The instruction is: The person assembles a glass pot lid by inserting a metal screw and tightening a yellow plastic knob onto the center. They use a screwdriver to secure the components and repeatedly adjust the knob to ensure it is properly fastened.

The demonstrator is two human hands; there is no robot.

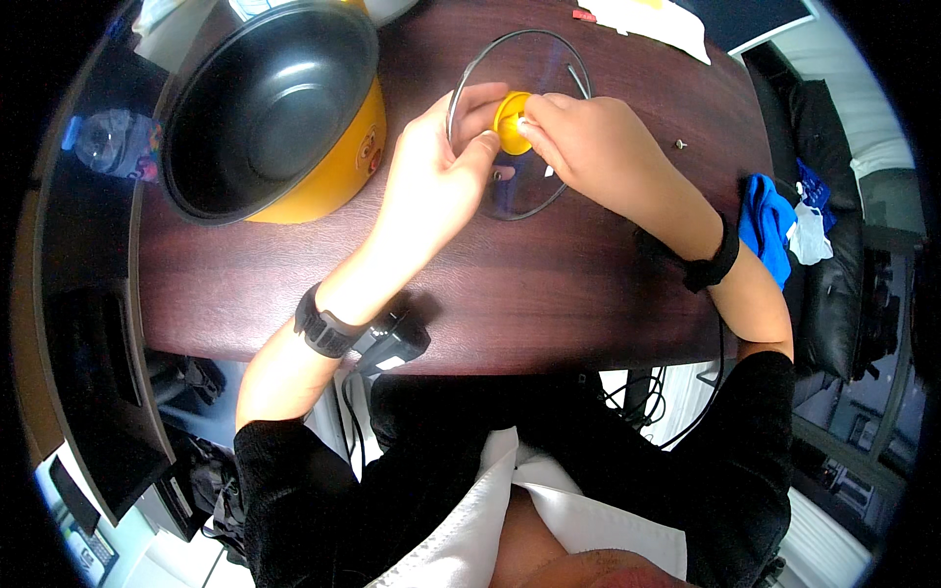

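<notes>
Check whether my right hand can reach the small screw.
Probably yes: the small screw lies to the right of your right hand, nothing visible between them, though that hand is at the yellow knob.

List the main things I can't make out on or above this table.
What, if anything, the right hand pinches at the yellow knob: head view, hidden by its own fingers.
Some fingertips of the left hand: head view, hidden behind the knob.
Thread on the metal screw: head view, too small.
Far end of the white sheet: head view, cut off by the top edge.
</notes>
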